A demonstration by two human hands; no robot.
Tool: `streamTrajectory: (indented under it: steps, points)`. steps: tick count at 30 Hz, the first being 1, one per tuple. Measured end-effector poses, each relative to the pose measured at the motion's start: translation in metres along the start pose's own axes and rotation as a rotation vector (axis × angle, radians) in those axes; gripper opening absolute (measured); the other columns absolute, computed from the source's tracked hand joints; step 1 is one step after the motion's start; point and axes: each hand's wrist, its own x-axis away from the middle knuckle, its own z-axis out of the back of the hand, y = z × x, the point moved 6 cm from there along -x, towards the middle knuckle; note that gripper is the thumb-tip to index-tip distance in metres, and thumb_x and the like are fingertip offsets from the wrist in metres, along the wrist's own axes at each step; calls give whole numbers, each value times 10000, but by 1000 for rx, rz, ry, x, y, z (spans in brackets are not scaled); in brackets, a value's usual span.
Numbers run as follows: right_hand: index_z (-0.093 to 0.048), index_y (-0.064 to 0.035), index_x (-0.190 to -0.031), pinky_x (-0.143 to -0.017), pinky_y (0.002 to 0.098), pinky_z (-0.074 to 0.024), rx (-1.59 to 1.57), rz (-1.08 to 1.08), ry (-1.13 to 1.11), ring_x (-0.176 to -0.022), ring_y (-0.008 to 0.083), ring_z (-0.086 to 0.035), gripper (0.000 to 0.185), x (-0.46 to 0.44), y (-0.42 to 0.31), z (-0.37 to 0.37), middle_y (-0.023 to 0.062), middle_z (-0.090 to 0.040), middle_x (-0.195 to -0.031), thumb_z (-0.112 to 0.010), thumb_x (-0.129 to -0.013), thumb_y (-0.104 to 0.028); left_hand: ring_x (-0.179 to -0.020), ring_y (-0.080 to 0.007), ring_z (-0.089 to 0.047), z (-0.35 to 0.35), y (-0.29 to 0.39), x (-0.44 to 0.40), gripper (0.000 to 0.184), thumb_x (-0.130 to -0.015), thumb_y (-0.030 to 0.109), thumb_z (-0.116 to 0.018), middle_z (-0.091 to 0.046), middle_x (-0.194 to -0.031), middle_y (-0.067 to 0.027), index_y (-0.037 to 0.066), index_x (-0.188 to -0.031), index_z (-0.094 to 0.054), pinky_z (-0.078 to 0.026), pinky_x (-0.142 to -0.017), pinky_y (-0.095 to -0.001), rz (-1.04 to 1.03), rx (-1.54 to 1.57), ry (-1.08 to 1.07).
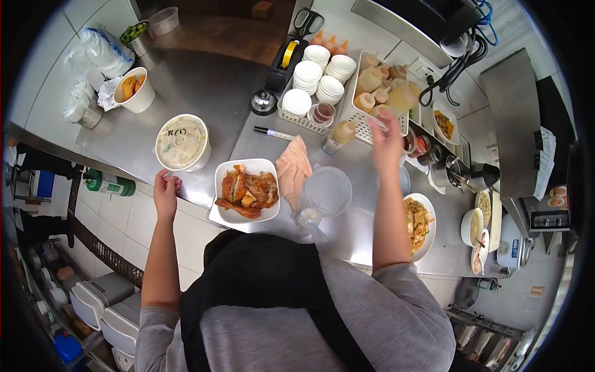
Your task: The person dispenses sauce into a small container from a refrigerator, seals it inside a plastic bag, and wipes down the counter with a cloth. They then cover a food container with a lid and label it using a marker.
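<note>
My left hand (166, 189) is at the counter's front edge, just below a lidded round tub (181, 144) with black writing on its lid. Its fingers are loosely curled, with nothing visible in them. My right hand (388, 141) reaches over the front of a white basket (361, 122) of squeeze bottles. Its fingers are blurred, and I cannot make out whether they hold anything. Left of it a sauce bottle (339, 136) stands on the counter. Between my hands are a square white bowl of roasted meat pieces (246, 193), a folded peach cloth (294, 166) and a clear plastic lid (328, 190).
White cups (308, 75) are stacked in a basket by a call bell (264, 102). A marker (274, 133) lies in front of them. A plate of noodle-like food (419, 226) is under my right forearm. A tub of fried pieces (135, 91) stands at far left.
</note>
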Motion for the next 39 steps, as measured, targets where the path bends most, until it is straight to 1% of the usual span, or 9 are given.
streamTrajectory:
  steps: [3, 6, 8, 12, 14, 24, 29, 33, 39]
  points:
    - [-598, -4, -1067, -652, 275, -493, 185, 16, 45, -730, 138, -628, 237, -56, -14, 37, 97, -653, -851, -612, -875, -143, -799, -103, -576, -1, -1, 2, 276, -937, 66, -465, -576, -879, -41, 0, -1203, -435, -480, -738, -219, -45, -9, -3]
    - [-624, 34, -994, -621, 334, -508, 466, -177, -275, -734, 197, -660, 288, -104, -2, 18, 177, -658, -794, -617, -850, -215, -802, -99, -570, -2, -4, 3, 275, -935, 64, -466, -571, -880, -36, -4, -1201, -439, -472, -744, -217, -49, 5, 23]
    - [-612, 36, -1024, -534, 339, -482, 912, -287, -659, -494, 256, -609, 410, -121, 30, -10, 130, -660, -735, -635, -781, -294, -796, -98, -567, -1, -3, 2, 273, -935, 63, -463, -566, -878, -32, -4, -1199, -445, -470, -735, -216, -34, -35, 49]
    - [-623, 8, -1048, -739, 382, -504, 976, -368, -676, -851, 277, -656, 494, -137, 38, -19, 179, -670, -910, -662, -770, -399, -785, -91, -559, -1, -4, 2, 261, -936, 60, -458, -565, -865, -31, -7, -1188, -458, -467, -723, -209, -59, -14, 64]
    - [-616, 8, -1063, -807, 397, -484, 1056, -94, -514, -935, 304, -637, 554, -144, 49, -19, 201, -652, -1004, -677, -741, -440, -796, -93, -563, -2, -2, 5, 259, -933, 56, -459, -561, -877, -32, -1, -1185, -465, -466, -723, -207, -72, -17, 51]
    - [-602, 3, -1070, -705, 360, -476, 720, -76, -91, -741, 274, -610, 521, -107, 20, 16, 163, -633, -803, -720, -743, -385, -811, -93, -553, 2, 4, 2, 253, -930, 44, -478, -539, -878, -30, 7, -1179, -478, -463, -746, -206, -60, 87, -95]
    - [-571, -51, -1152, -711, 314, -478, 669, 234, 183, -846, 176, -520, 405, -30, -92, 51, 107, -505, -1095, -696, -825, -254, -816, -107, -580, 5, 2, -11, 253, -938, 50, -463, -543, -893, -36, 17, -1189, -471, -483, -741, -212, 6, 138, -246]
    - [-406, -62, -1225, -855, 367, -495, -343, 2, 250, -1079, 244, -543, 282, 11, -118, 62, 165, -463, -1286, -445, -971, -179, -808, -119, -602, 5, 1, -16, 263, -941, 58, -458, -551, -911, -47, 28, -1202, -458, -506, -710, -224, 63, 134, -340]
    - [-518, -106, -1038, -680, 314, -497, 125, -423, -642, -762, 202, -626, 350, 94, -145, -54, 114, -633, -821, -509, -899, -428, -835, -114, -598, 6, 3, -18, 269, -946, 72, -453, -547, -931, -37, 62, -1215, -459, -504, -699, -223, 123, 121, -508]
